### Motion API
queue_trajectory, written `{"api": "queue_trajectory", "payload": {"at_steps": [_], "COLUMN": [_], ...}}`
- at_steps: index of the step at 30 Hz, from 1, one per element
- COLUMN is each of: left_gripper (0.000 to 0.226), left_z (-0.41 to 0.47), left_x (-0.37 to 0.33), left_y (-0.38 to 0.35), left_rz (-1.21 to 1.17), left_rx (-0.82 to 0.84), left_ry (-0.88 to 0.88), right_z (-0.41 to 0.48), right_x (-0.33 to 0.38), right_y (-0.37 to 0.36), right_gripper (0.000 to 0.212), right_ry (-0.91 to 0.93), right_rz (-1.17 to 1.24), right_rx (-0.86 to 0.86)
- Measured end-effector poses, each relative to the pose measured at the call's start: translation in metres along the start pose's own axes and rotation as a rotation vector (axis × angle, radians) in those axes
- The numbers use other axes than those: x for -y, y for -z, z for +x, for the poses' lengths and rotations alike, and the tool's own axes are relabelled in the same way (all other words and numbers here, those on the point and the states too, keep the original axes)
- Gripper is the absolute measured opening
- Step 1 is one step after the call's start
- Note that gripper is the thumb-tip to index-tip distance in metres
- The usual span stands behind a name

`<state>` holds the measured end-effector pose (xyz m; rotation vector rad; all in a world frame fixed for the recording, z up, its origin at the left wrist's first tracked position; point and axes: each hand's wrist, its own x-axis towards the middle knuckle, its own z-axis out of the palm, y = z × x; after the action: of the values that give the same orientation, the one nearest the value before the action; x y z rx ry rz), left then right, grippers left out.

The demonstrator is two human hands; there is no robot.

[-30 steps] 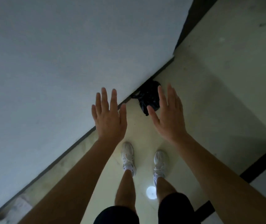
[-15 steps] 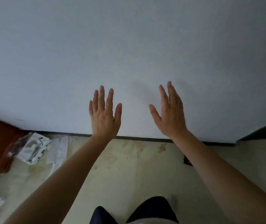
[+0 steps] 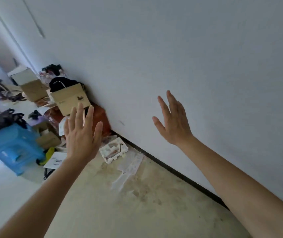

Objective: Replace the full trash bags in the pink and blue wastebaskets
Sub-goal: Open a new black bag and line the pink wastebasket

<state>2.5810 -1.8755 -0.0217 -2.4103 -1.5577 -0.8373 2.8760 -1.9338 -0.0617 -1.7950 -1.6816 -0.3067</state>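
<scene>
Both hands are held up, the left hand point(image 3: 81, 138) and right hand point(image 3: 175, 124) spread, nothing gripped. No bag is being handled, so an approach is judged in hand. What may be the blue wastebasket point(image 3: 15, 148), topped by black bags point(image 3: 1, 120), stands far left and must be reached next; the pink one cannot be made out.

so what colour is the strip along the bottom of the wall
The skirting strip is black, clearest in the head view.
</scene>
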Motion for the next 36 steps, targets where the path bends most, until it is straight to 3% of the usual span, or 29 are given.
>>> {"api": "queue_trajectory", "payload": {"at_steps": [5,10,17,22,30,36], "left_gripper": [0.066,0.061,0.064,0.061,0.064,0.064], "left_z": [0.014,0.032,0.056,0.044,-0.013,0.005], "left_x": [0.114,0.189,0.309,0.416,0.602,0.754], "left_y": [0.02,0.006,0.012,0.042,0.078,0.111], "left_rz": [0.011,0.029,0.22,0.394,0.511,0.531], "left_rx": [-0.086,-0.145,-0.158,-0.176,-0.246,-0.15], "left_ry": [0.189,0.328,0.519,0.712,0.934,0.942], "right_z": [0.066,0.128,0.233,0.281,0.285,0.32], "right_x": [0.111,0.177,0.276,0.399,0.629,0.752], "right_y": [-0.082,-0.166,-0.294,-0.374,-0.5,-0.568], "right_gripper": [0.07,0.069,0.071,0.07,0.071,0.068], "right_ry": [0.123,0.278,0.483,0.646,0.894,0.859], "right_rz": [0.106,0.149,0.243,0.38,0.422,0.407], "right_rx": [0.07,0.157,0.268,0.348,0.45,0.469]}}
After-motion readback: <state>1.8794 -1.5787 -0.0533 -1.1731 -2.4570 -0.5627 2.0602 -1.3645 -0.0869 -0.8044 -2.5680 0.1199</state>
